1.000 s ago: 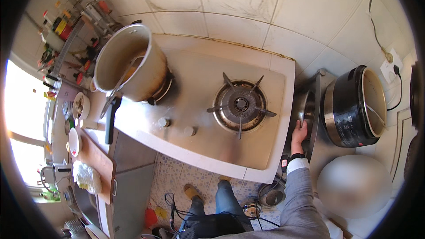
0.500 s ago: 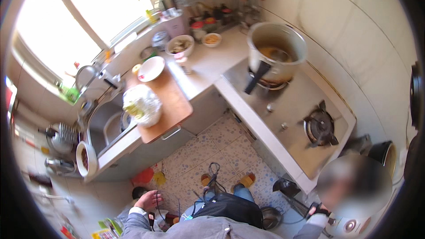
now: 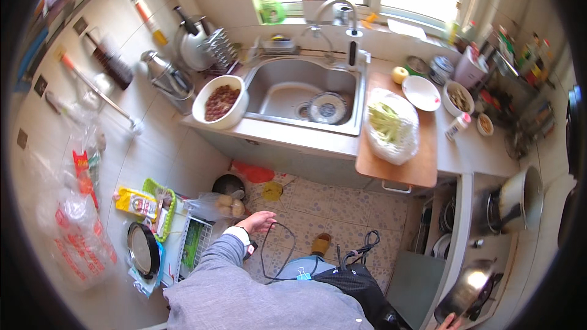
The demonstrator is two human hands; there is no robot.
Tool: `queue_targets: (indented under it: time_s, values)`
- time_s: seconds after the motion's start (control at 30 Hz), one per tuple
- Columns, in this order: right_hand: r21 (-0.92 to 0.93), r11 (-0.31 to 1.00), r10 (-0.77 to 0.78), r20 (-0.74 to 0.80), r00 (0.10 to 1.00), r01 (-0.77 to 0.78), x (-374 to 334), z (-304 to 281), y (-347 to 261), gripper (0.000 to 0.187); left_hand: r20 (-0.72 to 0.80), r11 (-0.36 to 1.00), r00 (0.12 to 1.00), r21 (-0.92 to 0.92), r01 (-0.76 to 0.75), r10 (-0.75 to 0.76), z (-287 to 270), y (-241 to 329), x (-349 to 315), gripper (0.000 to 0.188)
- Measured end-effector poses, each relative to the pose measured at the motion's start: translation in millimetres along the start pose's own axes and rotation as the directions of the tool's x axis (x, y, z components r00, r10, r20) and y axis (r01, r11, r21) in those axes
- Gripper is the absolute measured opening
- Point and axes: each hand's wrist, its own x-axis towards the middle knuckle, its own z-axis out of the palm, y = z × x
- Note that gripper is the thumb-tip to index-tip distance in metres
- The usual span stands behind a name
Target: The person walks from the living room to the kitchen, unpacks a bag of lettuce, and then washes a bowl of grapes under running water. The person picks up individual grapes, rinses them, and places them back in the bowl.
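Observation:
My left hand [image 3: 259, 222] hangs over the tiled floor with its fingers stretched out and nothing in it; a thin black cable loops beside it. At the lower right, my right hand [image 3: 450, 322] shows only as fingers at the near edge of a shiny metal pan [image 3: 468, 293]. They appear to grip it, though most of that hand lies outside the picture. The pan sits tilted over the near burner [image 3: 496, 287] of the stove. Behind it stands a tall pot [image 3: 520, 198] with a black handle, blurred.
A wooden board [image 3: 397, 174] bears bagged green vegetables [image 3: 391, 128] and a white bowl [image 3: 422, 93]. Left of it is a sink [image 3: 275, 107] holding a plate, then a bowl of reddish food [image 3: 220, 102]. A cupboard [image 3: 437, 226] beside my legs stands open, showing dishes.
My view has swung left toward the sink and left wall. The pan now shows over the near burner, which stood bare before, with my right hand at it. My left hand stays open.

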Motion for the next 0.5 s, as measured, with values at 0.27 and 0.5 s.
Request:
queue_targets:
  time_s: [0.27, 0.5]
  values:
    - [0.382, 0.857, -0.454, 0.242, 0.858, 0.346, 44.7, 115.3, -78.8, 0.014, -0.085, 0.987, 0.992, -0.124, -0.106, 0.096, -60.1, -33.9, -11.2, 0.029]
    - [0.029, 0.753, -0.650, 0.188, 0.736, 0.657, 87.7, 176.5, -124.6, 0.013, -0.115, 0.957, 0.993, -0.285, -0.058, 0.026, -72.5, -85.9, -8.4, 0.022]
